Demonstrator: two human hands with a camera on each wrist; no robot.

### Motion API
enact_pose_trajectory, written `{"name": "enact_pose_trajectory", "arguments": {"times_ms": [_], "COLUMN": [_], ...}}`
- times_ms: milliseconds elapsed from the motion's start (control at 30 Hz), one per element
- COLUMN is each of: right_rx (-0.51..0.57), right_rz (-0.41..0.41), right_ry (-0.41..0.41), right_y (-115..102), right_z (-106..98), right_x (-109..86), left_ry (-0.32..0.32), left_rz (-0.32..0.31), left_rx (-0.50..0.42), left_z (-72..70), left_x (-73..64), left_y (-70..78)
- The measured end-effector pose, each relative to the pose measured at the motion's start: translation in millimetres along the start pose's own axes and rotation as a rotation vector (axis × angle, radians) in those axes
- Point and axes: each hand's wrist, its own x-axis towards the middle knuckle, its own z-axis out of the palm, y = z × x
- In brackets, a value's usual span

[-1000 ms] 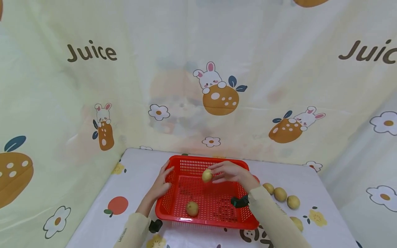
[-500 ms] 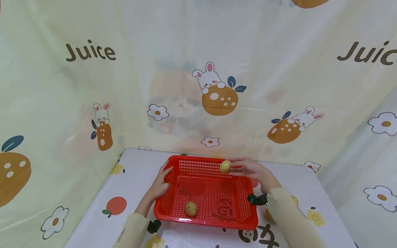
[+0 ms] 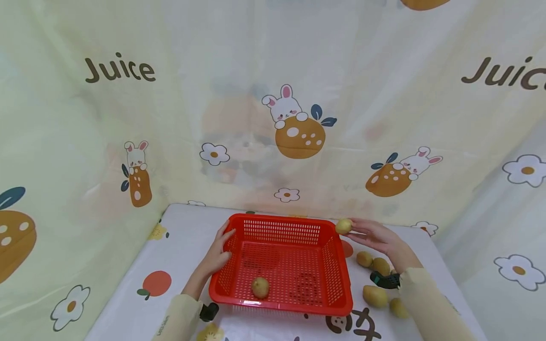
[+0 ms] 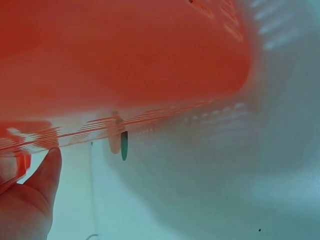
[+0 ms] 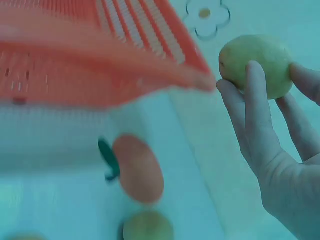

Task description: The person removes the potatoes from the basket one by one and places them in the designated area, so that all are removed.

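In the head view, my left hand (image 3: 216, 251) rests on the left rim of a red plastic basket (image 3: 279, 310), fingers and thumb spread over the edge. The left wrist view shows its thumb (image 4: 47, 172) against the basket's meshed side. My right hand (image 3: 377, 237) holds a yellowish potato (image 3: 343, 226) by its fingertips, just above the basket's back right corner. In the right wrist view, the thumb and fingers surround that potato (image 5: 257, 65), which is off the table. Another potato (image 3: 260, 287) lies on the basket floor near the front wall.
Right of the basket, several potatoes (image 3: 375, 297) lie on the white printed tablecloth (image 3: 311, 331), some partly under my right forearm. A patterned curtain (image 3: 247, 189) hangs behind the table and at both sides.
My right hand has carried the potato rightward from over the basket's middle to its back right corner. The left hand and the potato inside the basket stay put.
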Motion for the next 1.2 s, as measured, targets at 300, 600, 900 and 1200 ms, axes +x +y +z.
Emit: {"name": "enact_pose_trajectory", "arguments": {"times_ms": [300,600,900,1200], "right_rx": [0.103,0.238,0.359,0.443], "right_rz": [0.013,-0.077,-0.105,-0.071], "right_ry": [0.081,0.175,0.245,0.308], "right_y": [4,22,45,60], "right_z": [-52,-88,-125,-135], "right_x": [-35.7,-63.6,-74.5,-83.8], "left_ry": [-0.018,-0.027,-0.018,-0.011], "left_rz": [-0.006,-0.027,-0.034,-0.013], "left_rx": [-0.035,-0.058,-0.074,-0.017], "left_z": [-2.4,-4.0,-2.2,-2.0], "left_x": [-2.0,-6.5,-3.1,-3.1], "left_y": [0.5,15.4,-0.2,0.2]}}
